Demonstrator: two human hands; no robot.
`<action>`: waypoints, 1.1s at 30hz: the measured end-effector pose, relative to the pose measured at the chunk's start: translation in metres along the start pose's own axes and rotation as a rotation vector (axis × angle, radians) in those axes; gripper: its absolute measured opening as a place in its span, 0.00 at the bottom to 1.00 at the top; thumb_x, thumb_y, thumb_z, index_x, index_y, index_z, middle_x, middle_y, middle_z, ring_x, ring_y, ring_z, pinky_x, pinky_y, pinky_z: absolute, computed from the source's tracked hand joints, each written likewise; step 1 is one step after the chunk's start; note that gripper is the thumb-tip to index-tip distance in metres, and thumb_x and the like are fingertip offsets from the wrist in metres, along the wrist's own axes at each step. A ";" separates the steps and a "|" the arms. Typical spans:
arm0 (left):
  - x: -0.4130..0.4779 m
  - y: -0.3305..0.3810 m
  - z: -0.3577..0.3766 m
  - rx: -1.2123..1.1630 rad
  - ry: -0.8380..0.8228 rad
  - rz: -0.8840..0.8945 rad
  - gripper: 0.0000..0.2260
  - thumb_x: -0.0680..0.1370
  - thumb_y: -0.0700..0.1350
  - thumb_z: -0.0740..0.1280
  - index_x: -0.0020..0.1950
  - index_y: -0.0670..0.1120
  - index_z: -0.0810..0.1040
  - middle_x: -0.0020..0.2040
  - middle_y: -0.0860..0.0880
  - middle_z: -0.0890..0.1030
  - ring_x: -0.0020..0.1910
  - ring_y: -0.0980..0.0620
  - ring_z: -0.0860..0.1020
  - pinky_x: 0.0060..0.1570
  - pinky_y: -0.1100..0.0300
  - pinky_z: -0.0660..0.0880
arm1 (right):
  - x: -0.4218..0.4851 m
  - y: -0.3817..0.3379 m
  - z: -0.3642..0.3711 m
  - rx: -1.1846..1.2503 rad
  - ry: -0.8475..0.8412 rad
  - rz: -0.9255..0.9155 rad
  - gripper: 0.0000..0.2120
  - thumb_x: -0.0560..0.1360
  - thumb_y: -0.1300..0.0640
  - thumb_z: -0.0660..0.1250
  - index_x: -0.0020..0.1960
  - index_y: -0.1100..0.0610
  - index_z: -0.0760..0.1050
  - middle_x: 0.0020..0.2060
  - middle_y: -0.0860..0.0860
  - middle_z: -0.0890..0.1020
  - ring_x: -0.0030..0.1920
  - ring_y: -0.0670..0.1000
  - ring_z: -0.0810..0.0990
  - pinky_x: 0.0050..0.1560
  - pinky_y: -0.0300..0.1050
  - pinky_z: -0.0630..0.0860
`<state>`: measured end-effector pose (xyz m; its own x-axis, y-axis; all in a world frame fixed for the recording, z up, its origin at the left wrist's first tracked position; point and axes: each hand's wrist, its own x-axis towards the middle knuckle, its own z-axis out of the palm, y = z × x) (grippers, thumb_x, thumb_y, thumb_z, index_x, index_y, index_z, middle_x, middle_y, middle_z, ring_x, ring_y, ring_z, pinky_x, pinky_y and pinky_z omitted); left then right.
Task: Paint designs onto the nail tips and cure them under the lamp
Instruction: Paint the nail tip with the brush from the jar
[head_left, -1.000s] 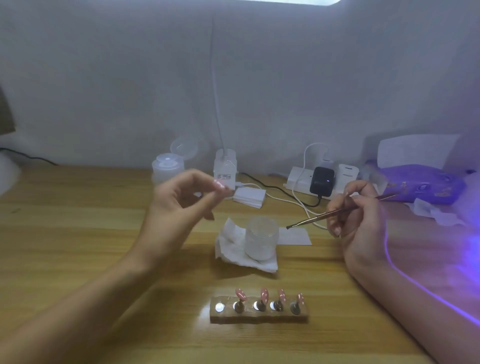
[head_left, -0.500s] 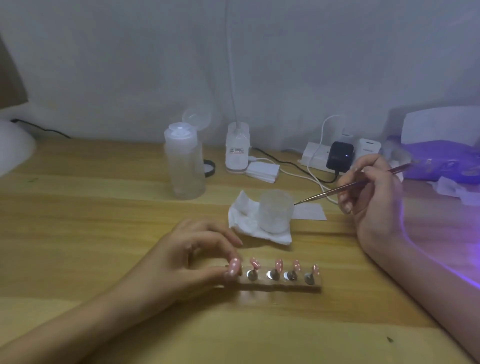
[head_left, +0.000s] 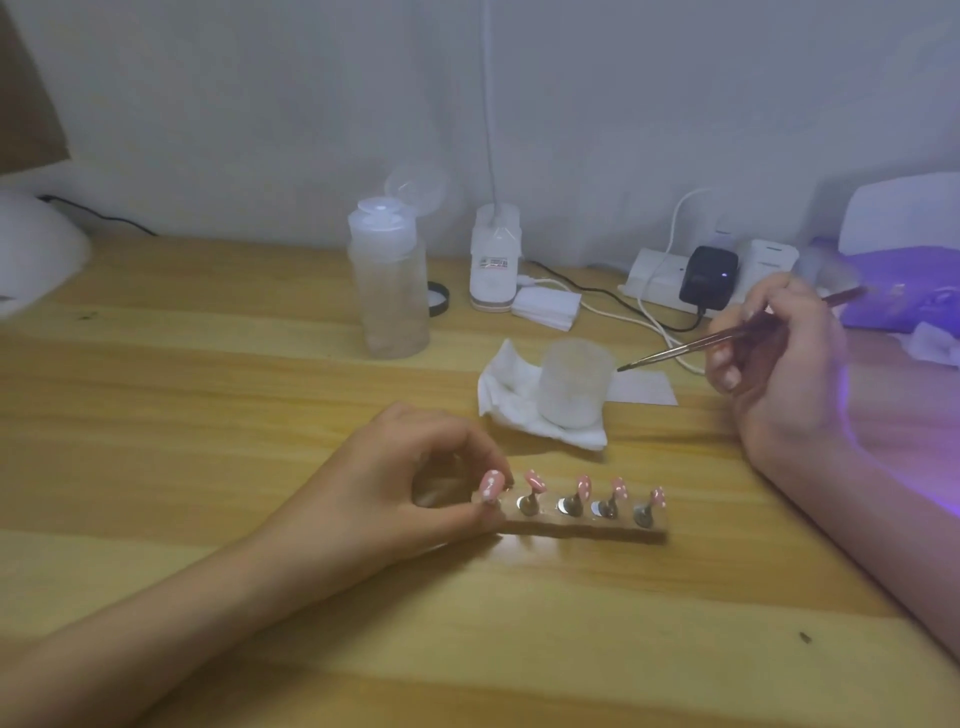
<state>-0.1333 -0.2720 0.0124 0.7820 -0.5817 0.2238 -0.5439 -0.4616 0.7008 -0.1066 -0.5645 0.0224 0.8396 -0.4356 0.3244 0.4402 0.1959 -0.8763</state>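
Head view: left hand (head_left: 395, 483) round end nail tip (head_left: 491, 484), right hand (head_left: 779, 364) round brush (head_left: 670, 353) (apart).

Five pink nail tips (head_left: 535, 480) with white dots on a long wooden block (head_left: 582, 531), lower centre.
They stand in one row on small metal stands; a thin reddish brush (head_left: 691, 345) is tilted at right, tip pointing left.

The left hand (head_left: 395, 483), raised a second ago, has been lowered to the holder (head_left: 576, 526) (fifth pink nail tip (head_left: 491, 486) pinched).
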 end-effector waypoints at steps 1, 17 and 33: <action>0.000 0.001 0.001 -0.001 0.012 -0.001 0.06 0.71 0.50 0.76 0.46 0.56 0.83 0.48 0.63 0.83 0.55 0.57 0.74 0.49 0.70 0.69 | 0.000 0.000 0.000 0.006 0.005 0.008 0.16 0.78 0.63 0.51 0.34 0.52 0.67 0.24 0.49 0.73 0.23 0.48 0.70 0.23 0.34 0.61; 0.009 -0.003 0.003 -0.241 0.021 -0.069 0.04 0.74 0.48 0.76 0.41 0.52 0.82 0.41 0.55 0.86 0.45 0.59 0.84 0.47 0.70 0.74 | 0.001 0.002 0.001 -0.044 0.004 0.045 0.18 0.74 0.58 0.57 0.26 0.51 0.71 0.22 0.51 0.72 0.21 0.50 0.67 0.23 0.34 0.62; 0.017 0.010 0.006 -0.038 -0.054 -0.010 0.09 0.73 0.45 0.76 0.44 0.60 0.81 0.41 0.62 0.79 0.52 0.57 0.76 0.50 0.70 0.67 | -0.001 0.001 0.003 -0.045 0.000 0.105 0.23 0.82 0.56 0.59 0.28 0.50 0.73 0.22 0.51 0.74 0.21 0.48 0.68 0.22 0.34 0.63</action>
<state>-0.1276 -0.2904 0.0190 0.7689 -0.6133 0.1805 -0.5237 -0.4423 0.7281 -0.1062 -0.5611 0.0226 0.8803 -0.4150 0.2297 0.3349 0.2006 -0.9207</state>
